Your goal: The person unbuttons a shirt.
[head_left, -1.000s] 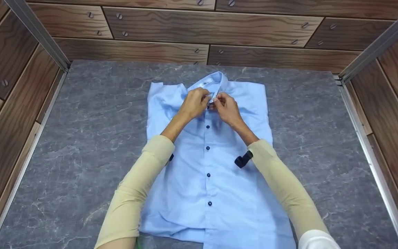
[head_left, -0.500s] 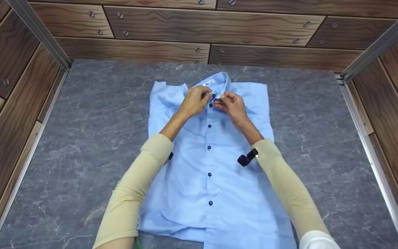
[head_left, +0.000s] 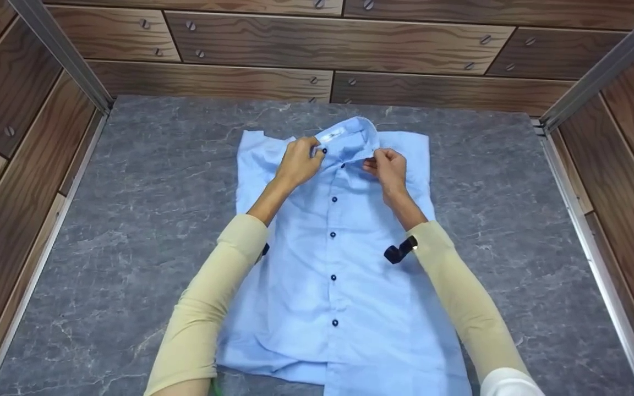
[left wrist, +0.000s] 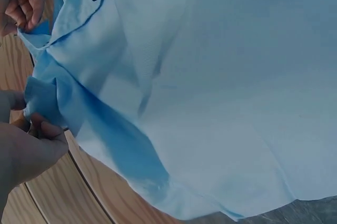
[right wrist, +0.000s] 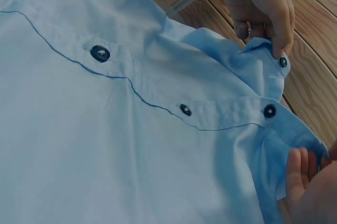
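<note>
A light blue shirt with dark buttons lies front up, its collar spread apart at the top. At the collar's left end, my left hand pinches the cloth beside a dark button. My right hand pinches the opposite collar end between thumb and finger. In the left wrist view, the left hand grips a fold of collar cloth. The right wrist view has the collar button near the left fingertips, and the right hand at the other collar edge. Lower buttons run down the front placket.
The shirt rests on a grey marbled tabletop. Wood-patterned panels stand behind and at both sides, with metal posts at the corners. A black wrist-worn device sits by the right sleeve cuff.
Both hands have moved apart, left hand leftward and right hand rightward, drawing the collar ends away from each other. The top button and the collar's inside now show.
</note>
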Demonstrator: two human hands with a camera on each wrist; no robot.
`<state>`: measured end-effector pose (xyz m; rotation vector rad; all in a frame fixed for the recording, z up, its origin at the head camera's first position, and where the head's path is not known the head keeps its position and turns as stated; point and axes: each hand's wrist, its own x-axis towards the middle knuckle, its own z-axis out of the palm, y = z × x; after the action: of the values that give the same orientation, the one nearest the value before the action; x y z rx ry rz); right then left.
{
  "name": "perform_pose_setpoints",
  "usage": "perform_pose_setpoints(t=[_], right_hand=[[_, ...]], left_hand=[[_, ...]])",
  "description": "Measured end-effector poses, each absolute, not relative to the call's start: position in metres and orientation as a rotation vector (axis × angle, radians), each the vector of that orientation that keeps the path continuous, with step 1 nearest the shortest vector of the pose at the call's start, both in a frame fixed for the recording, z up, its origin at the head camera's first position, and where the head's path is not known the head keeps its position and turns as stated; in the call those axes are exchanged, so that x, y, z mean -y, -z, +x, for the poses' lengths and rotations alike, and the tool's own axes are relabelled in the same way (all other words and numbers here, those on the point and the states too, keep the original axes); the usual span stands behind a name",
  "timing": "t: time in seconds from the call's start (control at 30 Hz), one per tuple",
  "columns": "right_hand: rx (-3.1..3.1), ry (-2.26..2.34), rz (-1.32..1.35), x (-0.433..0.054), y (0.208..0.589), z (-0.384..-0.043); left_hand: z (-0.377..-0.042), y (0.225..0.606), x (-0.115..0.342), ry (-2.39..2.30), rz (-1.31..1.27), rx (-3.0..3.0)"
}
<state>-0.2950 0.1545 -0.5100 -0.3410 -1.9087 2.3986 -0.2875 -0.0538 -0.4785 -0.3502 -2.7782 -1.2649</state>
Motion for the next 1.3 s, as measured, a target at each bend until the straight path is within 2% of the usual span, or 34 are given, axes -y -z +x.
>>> perform_pose_setpoints(t=[0.17, 0.37, 0.6, 0.8, 0.93, 1.13, 1.3], right_hand=[[1.957, -2.373, -0.493, -0.155, 0.508, -0.295], [2.131, -2.412, -0.472, -0.144, 0.508, -0.288], [2.527, -2.215, -0.221, -0.132, 0.51, -0.277], [2.692, -1.852, -0.049, -0.126, 0.505, -0.275], [2.78, -1.691, 0.087, -0.127, 0.502, -0.276], [2.774, -1.772, 0.144, -0.129, 0.501, -0.273], [2.73, -1.81, 0.2, -0.129, 0.501, -0.27]], left_hand=[[-0.285, 0.477, 0.053, 1.212, -0.318, 2.854], [-0.283, 0.476, 0.049, 1.046, -0.419, 2.888], [-0.28, 0.473, 0.045, 1.032, -0.48, 2.872], [-0.277, 0.472, 0.042, 1.054, -0.563, 2.897], [-0.275, 0.475, 0.042, 0.904, -0.525, 2.891], [-0.273, 0.476, 0.036, 0.564, -0.577, 2.893], [-0.272, 0.475, 0.031, 0.563, -0.685, 2.928]])
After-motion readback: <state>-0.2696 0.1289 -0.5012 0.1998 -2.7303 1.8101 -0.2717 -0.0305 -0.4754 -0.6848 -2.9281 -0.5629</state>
